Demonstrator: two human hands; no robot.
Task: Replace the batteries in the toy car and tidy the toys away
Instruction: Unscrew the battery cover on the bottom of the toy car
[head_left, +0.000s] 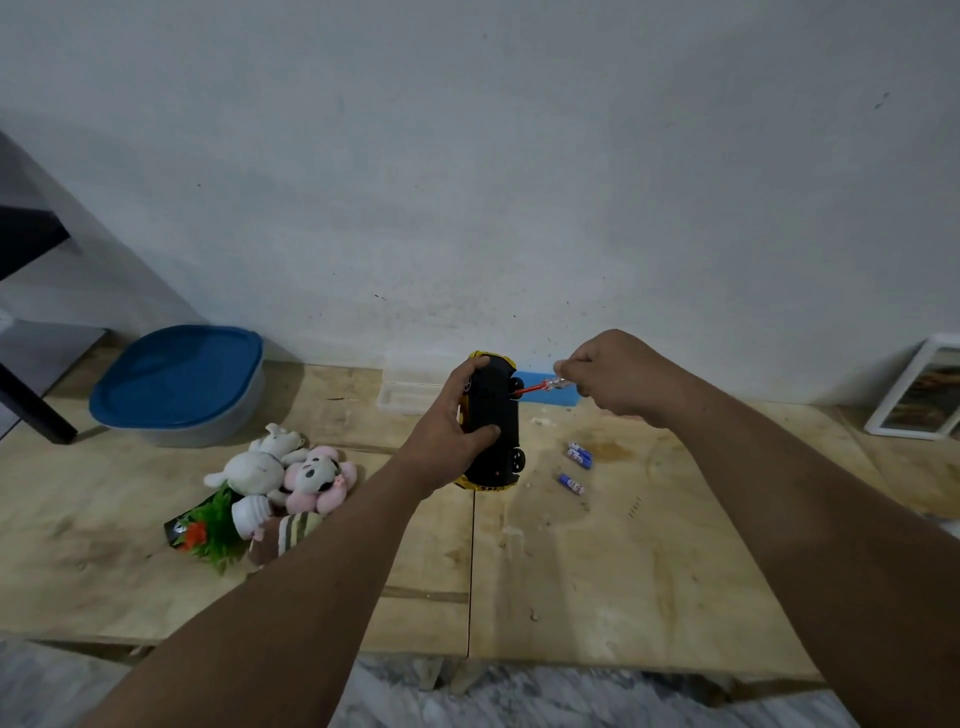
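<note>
My left hand (457, 421) grips a yellow toy car (500, 415), tipped on its side above the plywood board so its black underside faces right. My right hand (618, 376) is closed on a small screwdriver (540, 387) with a clear handle and red shaft, its tip against the car's underside near the upper wheel. Three blue-and-white batteries lie on the board to the right of the car: two together (580, 455) and one apart (571, 484).
A pile of toys lies at left: a white plush (260, 465), a pink plush (318, 478), a green plastic plant (215, 527). A grey tub with a blue lid (179, 382) stands at the back left, a clear lidded box (408, 392) against the wall, a framed picture (917, 395) at right.
</note>
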